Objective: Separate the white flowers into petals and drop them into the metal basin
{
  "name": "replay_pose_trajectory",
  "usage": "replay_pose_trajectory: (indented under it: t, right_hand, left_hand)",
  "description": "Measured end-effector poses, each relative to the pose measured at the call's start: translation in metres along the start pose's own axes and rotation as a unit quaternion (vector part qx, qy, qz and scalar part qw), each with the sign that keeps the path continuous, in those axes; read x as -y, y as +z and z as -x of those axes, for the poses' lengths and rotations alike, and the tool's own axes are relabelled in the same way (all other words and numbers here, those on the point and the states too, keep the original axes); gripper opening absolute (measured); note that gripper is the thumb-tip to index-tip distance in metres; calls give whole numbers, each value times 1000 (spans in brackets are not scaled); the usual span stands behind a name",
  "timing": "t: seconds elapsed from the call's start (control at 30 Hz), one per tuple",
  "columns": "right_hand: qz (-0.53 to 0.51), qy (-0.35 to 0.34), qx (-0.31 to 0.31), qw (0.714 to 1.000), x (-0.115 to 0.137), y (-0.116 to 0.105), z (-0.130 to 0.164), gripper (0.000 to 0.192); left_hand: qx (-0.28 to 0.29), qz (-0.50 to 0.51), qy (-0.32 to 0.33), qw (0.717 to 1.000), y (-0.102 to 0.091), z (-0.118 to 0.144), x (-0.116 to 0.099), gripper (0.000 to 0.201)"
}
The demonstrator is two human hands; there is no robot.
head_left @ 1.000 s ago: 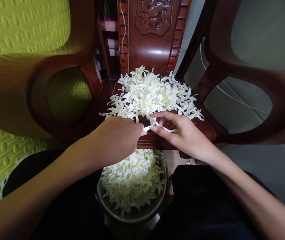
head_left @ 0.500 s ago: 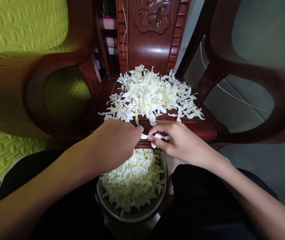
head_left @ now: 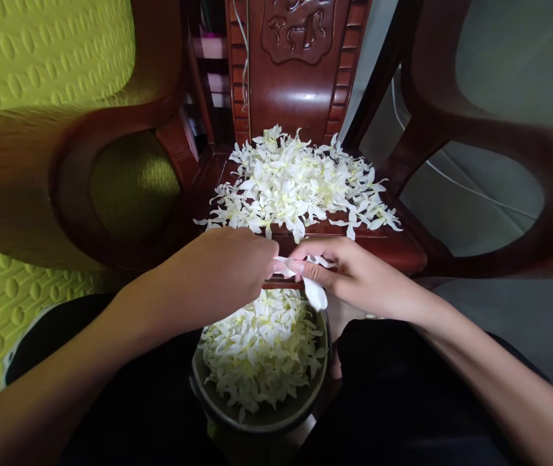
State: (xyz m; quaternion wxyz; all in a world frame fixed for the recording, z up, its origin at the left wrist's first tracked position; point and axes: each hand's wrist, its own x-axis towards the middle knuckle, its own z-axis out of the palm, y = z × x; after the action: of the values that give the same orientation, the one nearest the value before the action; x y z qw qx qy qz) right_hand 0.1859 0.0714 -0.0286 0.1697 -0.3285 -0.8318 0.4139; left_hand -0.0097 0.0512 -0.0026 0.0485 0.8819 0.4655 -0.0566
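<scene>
The left hand [head_left: 222, 268] and the right hand [head_left: 354, 275] meet just in front of the chair seat [head_left: 363, 241], both pinching one white flower [head_left: 315, 294] between them. The right hand has its thumb laid over the flower against the forefinger; the left hand turns its back to the camera, and its fingertips close on the near end, though most of its fingers are hidden. What has changed over the last second is the height and the grip: the two hands now sit lower, below the front of the flower pile [head_left: 295, 181], and the right thumb and forefinger, spread apart a second ago, are drawn together. One broad petal now hangs below the right thumb, over the rim of the round basin [head_left: 328, 346], where it was tucked up by the fingers half a second ago. As I judge it, the work on this flower is at its close-fingered stage, since neither hand has let go of it. The pile on the seat looks much the same throughout, as do the basin flowers [head_left: 261, 356] heaped underneath, so nothing seems to have been added to either heap.
</scene>
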Motion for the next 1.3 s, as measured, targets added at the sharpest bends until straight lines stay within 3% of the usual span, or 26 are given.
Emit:
replay_pose_trajectory:
  t: [0.13, 0.2, 0.3, 0.37, 0.47, 0.57, 0.73, 0.83, 0.97, 1.1, 1.2, 1.3]
  right_hand:
    - [60, 33, -51, 996, 0, 2, 1, 23]
    - [54, 27, -35, 998, 0, 1, 1, 22]
    - [4, 13, -7, 1000, 1, -1, 3, 23]
    - [19, 20, -29, 999, 1, -2, 4, 23]
    - [36, 23, -37, 998, 1, -3, 5, 21]
    - [-18, 17, 1, 1000, 2, -3, 5, 20]
    - [-7, 32, -25, 999, 4, -5, 6, 21]
    - [-34, 35, -10, 999, 4, -7, 7, 21]
    - [-61, 31, -23, 997, 5, -7, 7, 22]
    - [-85, 25, -21, 996, 4, -6, 6, 20]
    - [-86, 32, -41, 995, 2, -4, 5, 17]
    - [-121, 37, -88, 988, 1, -4, 3, 15]
  left_hand:
    - [-4, 66, -7, 998, -3, -3, 2, 31]
    - [9, 115, 16, 993, -4, -4, 3, 34]
    - [-2, 113, -27, 993, -5, -6, 4, 35]
    - [-10, 114, -41, 993, -6, -7, 4, 36]
    - [16, 170, 28, 985, -6, -7, 1, 37]
    - [-10, 153, 27, 988, -6, -7, -1, 36]
    - [0, 166, 37, 985, -8, -6, 0, 36]
    - [-38, 138, 5, 990, -10, -6, 0, 35]
    - [7, 158, 28, 987, -16, -6, 3, 33]
    - [-25, 126, 15, 992, -18, -5, 7, 32]
    - [-15, 129, 10, 992, -13, -4, 7, 34]
    - [-78, 164, -74, 981, -7, -5, 2, 31]
